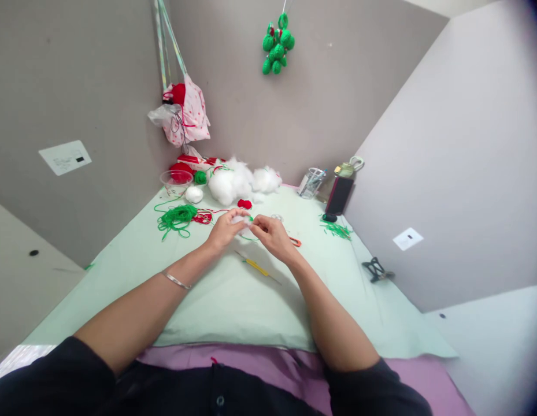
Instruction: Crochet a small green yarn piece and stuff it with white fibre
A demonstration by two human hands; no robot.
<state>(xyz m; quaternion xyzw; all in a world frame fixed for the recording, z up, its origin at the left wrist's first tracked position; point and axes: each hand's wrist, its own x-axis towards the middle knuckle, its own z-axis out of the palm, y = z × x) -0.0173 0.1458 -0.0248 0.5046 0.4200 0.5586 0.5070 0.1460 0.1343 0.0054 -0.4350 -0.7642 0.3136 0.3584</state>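
Note:
My left hand is closed around a tuft of white stuffing, held above the middle of the table. Against it, my right hand pinches at a small green yarn piece, mostly covered by the fingers. A green strand hangs just below the hands. Nearer to me lies a crochet hook with a yellow handle. Orange-handled scissors rest partly behind my right wrist. A small red yarn piece sits just beyond my fingers.
Heaps of white stuffing stand at the back. Loose green yarn lies left, beside a clear bowl. At right are a pen cup, a phone, green yarn scraps and a black clip.

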